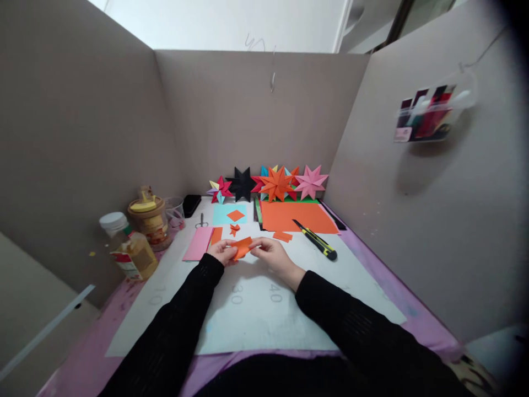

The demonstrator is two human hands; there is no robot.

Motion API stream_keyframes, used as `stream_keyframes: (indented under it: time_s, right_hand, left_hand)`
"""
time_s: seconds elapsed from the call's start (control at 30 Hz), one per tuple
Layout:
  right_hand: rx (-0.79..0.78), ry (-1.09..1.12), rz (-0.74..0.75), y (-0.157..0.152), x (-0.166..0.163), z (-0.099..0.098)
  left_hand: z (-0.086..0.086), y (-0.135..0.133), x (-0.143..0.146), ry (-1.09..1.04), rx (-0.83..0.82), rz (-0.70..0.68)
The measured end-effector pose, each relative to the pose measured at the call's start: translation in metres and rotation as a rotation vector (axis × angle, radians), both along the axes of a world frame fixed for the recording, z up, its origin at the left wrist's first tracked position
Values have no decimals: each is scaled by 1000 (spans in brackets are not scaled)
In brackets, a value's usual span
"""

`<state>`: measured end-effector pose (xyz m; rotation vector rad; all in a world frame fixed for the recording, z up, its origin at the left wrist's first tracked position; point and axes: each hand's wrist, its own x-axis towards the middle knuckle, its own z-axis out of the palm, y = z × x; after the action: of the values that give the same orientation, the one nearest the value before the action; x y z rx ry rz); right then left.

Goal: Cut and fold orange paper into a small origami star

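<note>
Left hand [223, 252] has thumb and fingers closed on one end of a small orange paper [243, 248]; the right hand [270, 255] pinches its other end, so the paper is held between the two above a white mat [256, 325]. Just beyond lies a folded orange piece [235, 229], with orange scraps [282, 236] to its right and pink paper [197, 245] to its left. Farther right, a cutter [317, 241] overlaps a large orange sheet [295, 216]. Scissors [202, 223] lie behind the pink paper. Paper stars [276, 184] stand along the back wall [264, 116].
</note>
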<state>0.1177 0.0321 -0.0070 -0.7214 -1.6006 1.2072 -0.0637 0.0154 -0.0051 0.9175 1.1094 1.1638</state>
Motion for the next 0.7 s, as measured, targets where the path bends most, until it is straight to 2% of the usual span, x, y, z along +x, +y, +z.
stream_keyframes:
  time_s: [0.1,0.17,0.27,0.33,0.43,0.53,0.7]
  right_hand:
    - [-72,125,-17,1,-1,-2]
    - [-76,148,-71,1,-2,-3]
    - [-47,109,-132,0,-1,-3]
    - [-34,90,-135,-2,-1,-2]
    - [-34,98,-113,-5,-1,0]
    - [-38,109,-116,-6,-1,1]
    - [-42,170,-130,-7,-2,1]
  left_hand:
    - [2,-3,7,25,3,-49]
    - [1,-5,12,61,51,-24]
    - [-1,-5,17,178,290,80]
    - [-2,-6,19,333,453,125]
    - [-1,-9,20,614,573,154]
    - [4,-13,22,741,615,197]
    - [7,-16,24,724,550,230]
